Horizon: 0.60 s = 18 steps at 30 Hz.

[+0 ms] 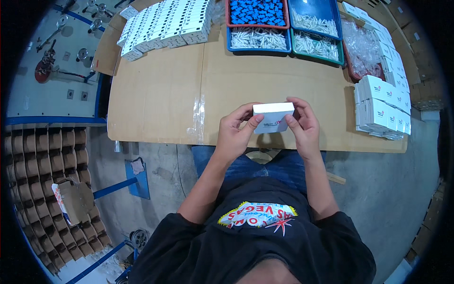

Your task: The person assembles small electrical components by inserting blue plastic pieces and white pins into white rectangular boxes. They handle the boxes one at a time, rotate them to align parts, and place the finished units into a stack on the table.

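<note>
A small white box is held up between my two hands over the near edge of the cardboard-covered table. My left hand grips its left end, the thumb on the face turned toward me. On the right end, my right hand has its thumb on the same face, with the fingers behind and one fingertip at the top corner. Small print marks the box's near face. Its far side is hidden from me.
Rows of white boxes stand far left. Trays hold blue pieces and white sticks at the back. Clear plastic bags fill a red tray, with stacked white boxes at right. A partitioned cardboard rack is left, below the table.
</note>
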Motion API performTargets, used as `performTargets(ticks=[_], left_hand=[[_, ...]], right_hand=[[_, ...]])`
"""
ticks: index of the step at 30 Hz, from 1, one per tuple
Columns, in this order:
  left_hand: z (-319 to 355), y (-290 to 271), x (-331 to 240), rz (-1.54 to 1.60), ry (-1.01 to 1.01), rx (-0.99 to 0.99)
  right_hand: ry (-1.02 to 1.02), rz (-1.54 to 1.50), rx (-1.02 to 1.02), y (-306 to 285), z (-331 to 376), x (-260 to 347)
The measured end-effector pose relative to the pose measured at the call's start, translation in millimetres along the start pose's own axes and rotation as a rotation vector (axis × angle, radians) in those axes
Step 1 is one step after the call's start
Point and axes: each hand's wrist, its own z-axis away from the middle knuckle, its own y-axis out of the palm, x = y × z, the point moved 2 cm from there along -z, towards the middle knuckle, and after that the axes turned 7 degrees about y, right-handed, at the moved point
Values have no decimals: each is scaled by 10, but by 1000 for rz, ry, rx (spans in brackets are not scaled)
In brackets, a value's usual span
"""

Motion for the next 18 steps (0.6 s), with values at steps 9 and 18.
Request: performTargets(ticks=[9, 18], left_hand=[[45, 120, -20, -66, 56, 25], [15, 2, 1, -170, -134, 162]], right_hand=[[-4, 100, 85, -89, 16, -75], [-33, 319, 102, 2, 15, 39]])
